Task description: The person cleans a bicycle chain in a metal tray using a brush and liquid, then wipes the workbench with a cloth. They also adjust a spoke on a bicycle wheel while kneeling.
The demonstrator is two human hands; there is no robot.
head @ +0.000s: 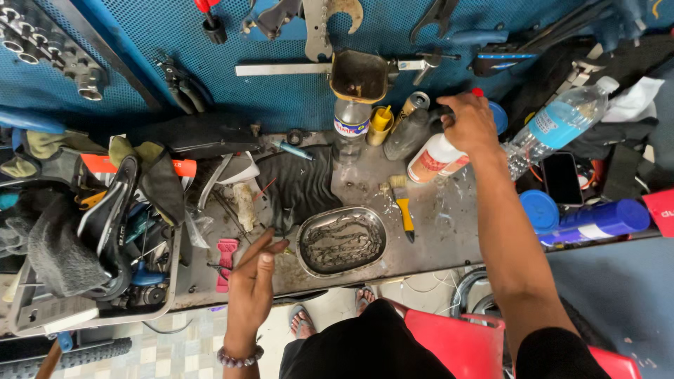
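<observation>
My right hand (469, 121) reaches to the back of the workbench and grips a white squeeze bottle (434, 160) with a red label, tilted on its side among other bottles. My left hand (251, 281) hovers at the bench's front edge, fingers loosely apart, holding nothing, just left of an oval metal tray (309, 263) that holds a bicycle chain (342, 242). A yellow-handled brush (403, 203) lies right of the tray.
A blue pegboard (140, 42) with hanging tools backs the bench. A clear plastic bottle (560, 123), a phone (562, 177) and a blue can (604, 221) sit right. A bike saddle (105, 214) and rags fill a bin at left. A red stool (456, 340) stands below.
</observation>
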